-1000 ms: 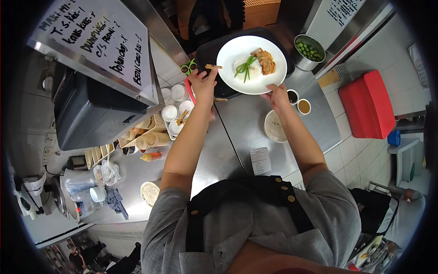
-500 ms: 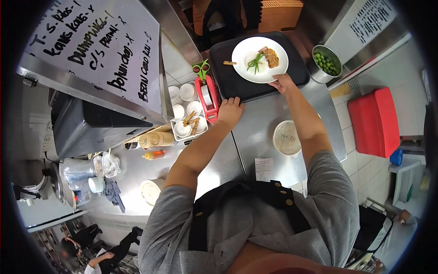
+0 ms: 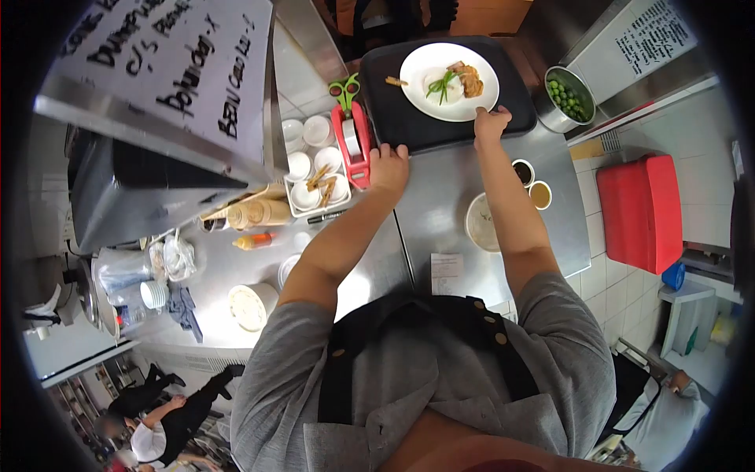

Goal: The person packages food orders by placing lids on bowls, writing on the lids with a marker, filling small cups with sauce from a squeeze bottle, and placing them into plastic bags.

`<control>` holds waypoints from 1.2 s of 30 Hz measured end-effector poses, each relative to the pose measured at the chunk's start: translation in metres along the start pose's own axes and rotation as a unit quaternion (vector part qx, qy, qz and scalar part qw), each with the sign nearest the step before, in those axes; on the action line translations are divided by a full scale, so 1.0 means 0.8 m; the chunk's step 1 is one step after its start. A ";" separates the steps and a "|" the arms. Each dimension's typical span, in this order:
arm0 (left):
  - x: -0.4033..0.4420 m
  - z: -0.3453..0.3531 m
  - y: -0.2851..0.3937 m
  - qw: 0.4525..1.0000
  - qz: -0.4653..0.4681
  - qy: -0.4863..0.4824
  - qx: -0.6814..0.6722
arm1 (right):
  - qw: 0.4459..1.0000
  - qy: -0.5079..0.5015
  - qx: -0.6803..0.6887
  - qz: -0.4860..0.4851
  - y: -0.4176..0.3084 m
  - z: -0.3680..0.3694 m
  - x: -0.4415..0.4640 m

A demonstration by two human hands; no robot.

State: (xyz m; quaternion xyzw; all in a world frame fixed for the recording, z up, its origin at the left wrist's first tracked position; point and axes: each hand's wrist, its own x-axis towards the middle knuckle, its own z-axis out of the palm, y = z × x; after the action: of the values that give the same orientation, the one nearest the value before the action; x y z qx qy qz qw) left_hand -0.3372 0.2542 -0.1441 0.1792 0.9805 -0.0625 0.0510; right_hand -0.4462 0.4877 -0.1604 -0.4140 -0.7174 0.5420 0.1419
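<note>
A white plate (image 3: 415, 101) with rice, green strips and browned meat sits on a black tray (image 3: 389, 130). My right hand (image 3: 492, 126) is at the plate's near right rim, its fingers closed at the edge. A small wooden clothespin (image 3: 395, 81) lies on the tray, left of the plate. My left hand (image 3: 388, 167) rests at the tray's near left corner, palm down with nothing in it, and its fingers are partly spread. Beside it stands a red tape dispenser (image 3: 359, 157) with green-handled scissors (image 3: 344, 90) at its far end.
To the right of the tray is a metal pot (image 3: 557, 118) of small green fruits. Sauce cups (image 3: 539, 194), a round lidded tub (image 3: 480, 224) and a paper slip (image 3: 447, 271) lie nearer. Left are white cups (image 3: 318, 131) and a sauce bottle (image 3: 253, 241). A whiteboard (image 3: 189, 71) overhangs the left.
The view has shifted, and the sauce cups by my right forearm now show. My right hand has turned at the plate's rim. The plate keeps its place on the tray.
</note>
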 end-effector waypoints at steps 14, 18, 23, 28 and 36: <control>-0.168 -0.044 -0.139 0.977 -0.154 0.147 0.003 | 0.941 -0.158 0.003 -0.300 -0.044 -0.077 -0.164; -0.215 -0.122 -0.155 0.905 -0.100 0.398 -0.108 | 0.925 -0.129 0.148 -0.325 -0.052 -0.071 -0.186; -0.305 -0.224 -0.216 0.723 -0.129 0.649 -0.198 | 0.915 -0.117 0.144 -0.357 -0.082 -0.110 -0.232; -0.368 -0.346 -0.307 0.357 -0.041 0.645 -0.675 | 0.893 -0.131 0.129 -0.411 -0.113 -0.155 -0.337; -0.434 -0.422 -0.361 0.307 0.048 0.513 -0.800 | 0.866 -0.196 0.179 -0.424 -0.120 -0.178 -0.484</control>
State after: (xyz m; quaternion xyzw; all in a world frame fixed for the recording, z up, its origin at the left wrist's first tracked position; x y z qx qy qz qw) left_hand -0.1439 -0.0857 0.2617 0.0931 0.3684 0.8599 -0.3409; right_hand -0.1568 0.2849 0.0738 0.0773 -0.7277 0.6183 0.2866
